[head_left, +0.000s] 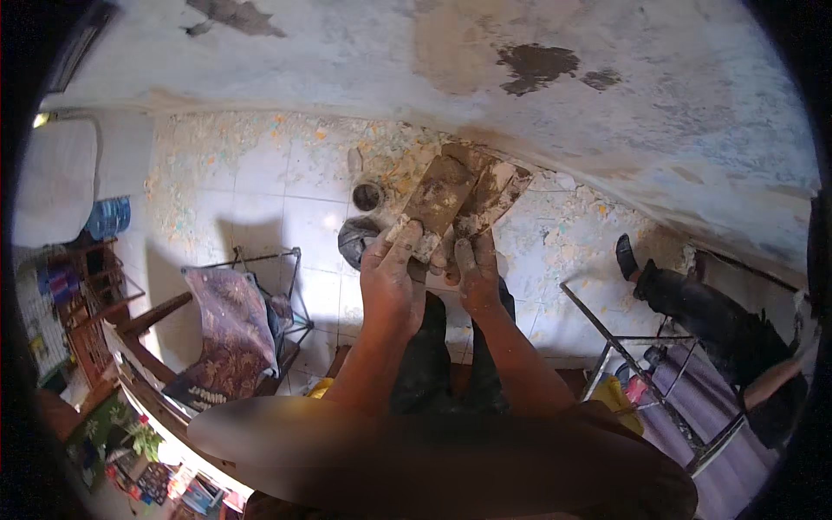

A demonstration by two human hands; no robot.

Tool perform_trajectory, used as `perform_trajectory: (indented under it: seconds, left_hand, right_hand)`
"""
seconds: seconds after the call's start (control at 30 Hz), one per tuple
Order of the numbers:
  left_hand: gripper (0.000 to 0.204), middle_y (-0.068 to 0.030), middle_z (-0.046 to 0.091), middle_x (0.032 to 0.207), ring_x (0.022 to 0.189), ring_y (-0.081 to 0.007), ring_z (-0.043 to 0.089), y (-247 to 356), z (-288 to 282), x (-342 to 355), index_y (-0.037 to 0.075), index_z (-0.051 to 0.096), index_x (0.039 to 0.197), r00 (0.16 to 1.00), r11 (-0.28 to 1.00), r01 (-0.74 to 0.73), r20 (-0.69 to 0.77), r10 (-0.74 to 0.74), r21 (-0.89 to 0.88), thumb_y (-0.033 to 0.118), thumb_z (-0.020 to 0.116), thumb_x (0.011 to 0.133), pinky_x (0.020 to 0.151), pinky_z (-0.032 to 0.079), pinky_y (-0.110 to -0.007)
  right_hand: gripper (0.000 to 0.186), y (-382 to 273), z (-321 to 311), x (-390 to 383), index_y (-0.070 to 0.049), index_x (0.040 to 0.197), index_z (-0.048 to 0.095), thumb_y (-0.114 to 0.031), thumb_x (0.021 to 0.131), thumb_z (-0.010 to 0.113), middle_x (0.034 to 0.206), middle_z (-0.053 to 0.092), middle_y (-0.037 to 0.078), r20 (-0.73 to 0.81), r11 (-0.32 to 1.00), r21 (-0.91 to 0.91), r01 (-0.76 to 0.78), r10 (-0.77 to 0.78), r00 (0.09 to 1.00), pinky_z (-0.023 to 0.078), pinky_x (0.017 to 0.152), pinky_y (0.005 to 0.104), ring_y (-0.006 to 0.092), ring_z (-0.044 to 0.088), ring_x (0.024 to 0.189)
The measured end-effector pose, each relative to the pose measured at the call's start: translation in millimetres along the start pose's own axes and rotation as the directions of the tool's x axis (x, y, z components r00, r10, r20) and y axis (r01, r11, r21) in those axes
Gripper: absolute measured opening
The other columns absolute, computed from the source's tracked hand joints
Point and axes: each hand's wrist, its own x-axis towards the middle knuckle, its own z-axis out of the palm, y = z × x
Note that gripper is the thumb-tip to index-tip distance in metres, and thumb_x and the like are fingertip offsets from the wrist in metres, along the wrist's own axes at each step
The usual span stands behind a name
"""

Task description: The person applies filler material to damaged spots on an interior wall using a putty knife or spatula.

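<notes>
Your left hand (392,276) is clamped on the near end of a flat, dirty board (440,192), the thumb lying on its upper face and the other fingers mostly hidden beneath. Your right hand (478,279) is just beside it, fingers drawn together at the near end of a trowel (501,189) smeared with brown and pale paste; you cannot tell exactly how they close around it, since its near end is hidden. The board slants up and to the right, in front of you and low over the floor (314,251), and its right edge overlaps or meets the trowel; which of the two cannot be told. Both your hands are coated in pale dust. To the left of the board stands a dark cup (367,196), with a grey bundle (355,241) just nearer to you. Crumbs and flakes litter the tiles along the foot of the wall (364,65), which bears dark damp-looking patches (537,68). At your left is a metal frame chair with a patterned cloth (230,321) over it; at your right, well apart from your hands, another person's dark-clothed leg (693,296) stretches beside a metal frame (667,407).
</notes>
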Motion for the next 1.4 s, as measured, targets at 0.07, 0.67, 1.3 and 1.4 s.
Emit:
perform_trajectory:
  seconds: [0.07,0.67,1.3,1.4]
  left_hand:
    - [0.020,-0.0090,0.061,0.092,0.075,-0.0162,0.059,-4,5,15,-0.003,0.056,0.106,1.000,0.995,0.004,0.009,-0.005,0.096,0.010,0.052,0.092,0.065,0.048,-0.029]
    - [0.018,-0.0117,0.058,0.092,0.080,-0.0221,0.060,-113,116,158,-0.004,0.054,0.102,0.987,0.947,0.113,0.074,-0.141,0.301,0.008,0.048,0.091,0.071,0.054,-0.035]
    - [0.018,-0.0172,0.058,0.097,0.082,-0.0240,0.060,-65,169,117,-0.006,0.050,0.102,0.978,0.988,-0.074,0.202,0.046,0.136,0.006,0.048,0.088,0.070,0.055,-0.033]
    - [0.020,-0.0165,0.058,0.097,0.081,-0.0226,0.060,-71,147,104,-0.006,0.052,0.101,0.989,0.970,-0.027,0.150,-0.009,0.242,0.008,0.051,0.087,0.070,0.054,-0.032]
  right_hand:
    - [0.031,11,-26,7,-0.001,0.115,0.047,-0.021,0.092,0.047,0.106,0.053,0.010,0.007,0.999,0.040,0.017,-0.017,1.000,0.046,0.076,0.0342,0.0167,0.053,0.090]
    - [0.020,-23,-185,-17,-0.011,0.111,0.043,-0.022,0.094,0.045,0.076,0.048,0.001,-0.411,0.969,0.245,-0.003,0.107,0.905,0.030,0.037,0.0213,0.0098,0.046,0.058]
    - [0.017,-15,-190,-24,-0.012,0.109,0.040,-0.019,0.095,0.044,0.075,0.047,0.001,-0.349,0.943,0.325,0.067,0.053,0.936,0.032,0.039,0.0219,0.0103,0.045,0.058]
    - [0.013,-17,-183,-25,-0.012,0.107,0.040,-0.014,0.094,0.043,0.075,0.046,0.002,-0.345,0.931,0.364,0.014,0.120,0.931,0.034,0.045,0.0242,0.0113,0.044,0.057]
